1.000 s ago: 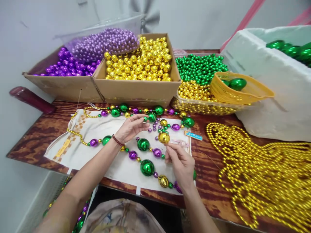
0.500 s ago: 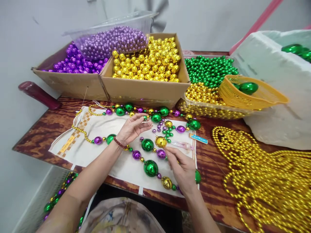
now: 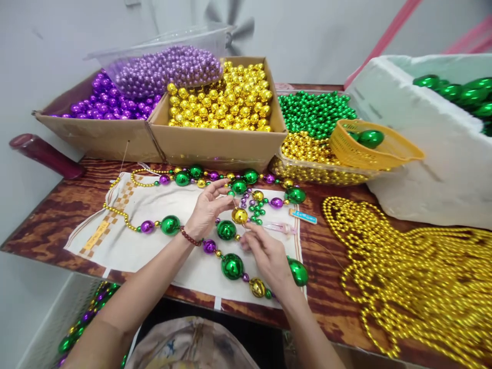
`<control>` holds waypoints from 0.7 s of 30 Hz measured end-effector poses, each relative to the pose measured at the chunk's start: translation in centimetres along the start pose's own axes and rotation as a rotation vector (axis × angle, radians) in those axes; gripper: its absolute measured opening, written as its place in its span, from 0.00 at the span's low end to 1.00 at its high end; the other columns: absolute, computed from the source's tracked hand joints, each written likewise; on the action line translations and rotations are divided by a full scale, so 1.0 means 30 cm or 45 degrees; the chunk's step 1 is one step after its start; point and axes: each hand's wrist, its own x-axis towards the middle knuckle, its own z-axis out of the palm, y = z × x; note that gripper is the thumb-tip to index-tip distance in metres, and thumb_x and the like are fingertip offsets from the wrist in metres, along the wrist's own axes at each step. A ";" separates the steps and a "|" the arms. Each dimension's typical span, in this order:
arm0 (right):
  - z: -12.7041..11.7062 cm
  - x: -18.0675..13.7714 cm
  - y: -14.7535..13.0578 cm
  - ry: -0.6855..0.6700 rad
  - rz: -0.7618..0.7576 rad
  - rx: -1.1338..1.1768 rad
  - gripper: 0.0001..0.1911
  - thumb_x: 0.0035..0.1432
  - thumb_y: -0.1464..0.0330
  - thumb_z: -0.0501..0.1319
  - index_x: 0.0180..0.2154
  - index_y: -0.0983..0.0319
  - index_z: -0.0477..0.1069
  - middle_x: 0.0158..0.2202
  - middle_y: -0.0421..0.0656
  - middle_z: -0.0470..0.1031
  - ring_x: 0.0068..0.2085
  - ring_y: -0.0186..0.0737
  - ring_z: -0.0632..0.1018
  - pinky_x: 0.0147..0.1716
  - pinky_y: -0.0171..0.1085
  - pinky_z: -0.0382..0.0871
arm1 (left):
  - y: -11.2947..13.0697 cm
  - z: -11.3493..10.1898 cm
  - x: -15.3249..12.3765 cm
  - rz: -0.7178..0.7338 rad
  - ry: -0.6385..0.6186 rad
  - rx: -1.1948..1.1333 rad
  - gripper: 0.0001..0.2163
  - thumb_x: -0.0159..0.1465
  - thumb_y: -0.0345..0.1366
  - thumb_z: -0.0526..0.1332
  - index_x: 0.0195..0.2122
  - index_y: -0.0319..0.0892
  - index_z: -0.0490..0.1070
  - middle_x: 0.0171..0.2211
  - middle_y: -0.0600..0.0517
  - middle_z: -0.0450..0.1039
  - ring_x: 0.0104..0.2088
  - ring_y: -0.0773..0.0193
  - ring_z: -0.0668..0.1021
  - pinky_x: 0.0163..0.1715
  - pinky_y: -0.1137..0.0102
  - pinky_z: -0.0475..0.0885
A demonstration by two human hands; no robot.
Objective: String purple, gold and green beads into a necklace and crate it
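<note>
My left hand, a dark beaded bracelet at its wrist, is closed in a pinch on a small green bead strung on a thin thread. A large gold bead hangs on the same thread just below it. My right hand has its fingertips pressed together under the gold bead, apparently on the thread, which is hard to make out there. Below and between the hands lies a bead garland of green, purple and gold, including a big green bead. Loose small green beads rest on the white cloth.
Cardboard boxes hold purple beads and gold beads. A clear tub, a yellow basket and a white foam box stand at the right. Gold bead strands cover the table's right side; a dark red bottle lies left.
My hands have come closer together, and the small green bead is now nearer the gold bead on the thread. The whole view has shifted slightly to the right.
</note>
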 end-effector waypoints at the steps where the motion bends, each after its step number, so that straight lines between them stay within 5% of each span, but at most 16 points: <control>1: 0.002 0.005 -0.001 0.028 0.056 0.084 0.12 0.65 0.62 0.56 0.44 0.61 0.73 0.31 0.42 0.80 0.30 0.37 0.81 0.32 0.35 0.74 | -0.001 0.008 -0.003 0.011 -0.037 0.050 0.23 0.51 0.33 0.74 0.48 0.44 0.73 0.38 0.54 0.75 0.34 0.65 0.81 0.40 0.68 0.75; 6: -0.017 0.018 -0.012 0.232 0.263 0.493 0.14 0.57 0.57 0.64 0.34 0.62 0.72 0.29 0.44 0.81 0.26 0.39 0.80 0.24 0.33 0.71 | -0.025 0.024 0.007 -0.019 -0.294 0.265 0.23 0.54 0.36 0.74 0.51 0.44 0.74 0.41 0.49 0.78 0.41 0.63 0.80 0.44 0.69 0.74; 12: -0.066 -0.007 -0.030 0.353 0.268 0.692 0.12 0.54 0.59 0.67 0.31 0.62 0.73 0.27 0.44 0.80 0.22 0.35 0.78 0.20 0.30 0.64 | -0.034 0.062 0.109 0.018 -0.147 0.527 0.16 0.60 0.45 0.68 0.43 0.40 0.77 0.37 0.47 0.80 0.34 0.63 0.81 0.37 0.69 0.75; 17: -0.093 -0.021 -0.017 0.365 0.227 0.664 0.13 0.55 0.58 0.67 0.29 0.62 0.75 0.23 0.42 0.78 0.20 0.34 0.75 0.19 0.30 0.64 | 0.046 0.224 0.250 0.408 -0.295 0.724 0.09 0.62 0.38 0.65 0.42 0.41 0.78 0.36 0.49 0.79 0.34 0.64 0.80 0.40 0.69 0.75; 21: -0.132 -0.039 0.036 0.390 0.203 0.512 0.16 0.55 0.55 0.67 0.30 0.62 0.78 0.20 0.42 0.75 0.21 0.37 0.74 0.19 0.32 0.68 | 0.154 0.288 0.416 0.820 -0.212 1.044 0.06 0.62 0.34 0.64 0.39 0.44 0.79 0.38 0.48 0.79 0.40 0.60 0.79 0.50 0.64 0.71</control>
